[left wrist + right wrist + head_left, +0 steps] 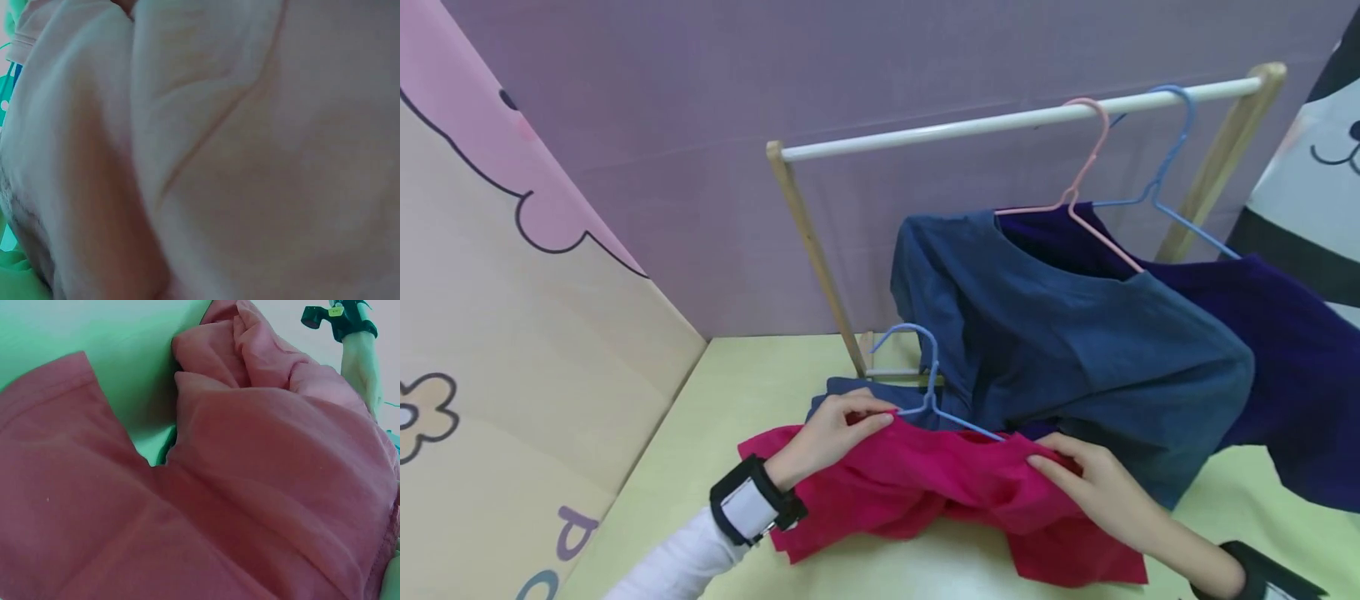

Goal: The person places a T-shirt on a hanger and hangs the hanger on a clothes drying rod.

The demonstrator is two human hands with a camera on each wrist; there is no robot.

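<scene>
A red shirt [955,475] hangs between both hands in the head view, its lower folds over the pale green table. My left hand [835,429] pinches the shirt at one shoulder, thumb and fingers beside the neckline. At the other shoulder my right hand [1093,483] pinches the cloth the same way. A blue hanger [932,392] sits inside the shirt, its hook and upper arms showing out of the neck opening and its ends hidden by the cloth. Red cloth [275,462] fills much of the right wrist view. Blurred fabric [250,156] covers the left wrist view.
Behind the hands stands a rack with a white rail [955,129] and wooden posts [820,258]. A grey-blue shirt [1075,333] on a pink hanger [1086,167] and a dark purple shirt [1292,358] on another blue hanger [1172,150] hang at its right. A printed wall panel [512,333] stands left.
</scene>
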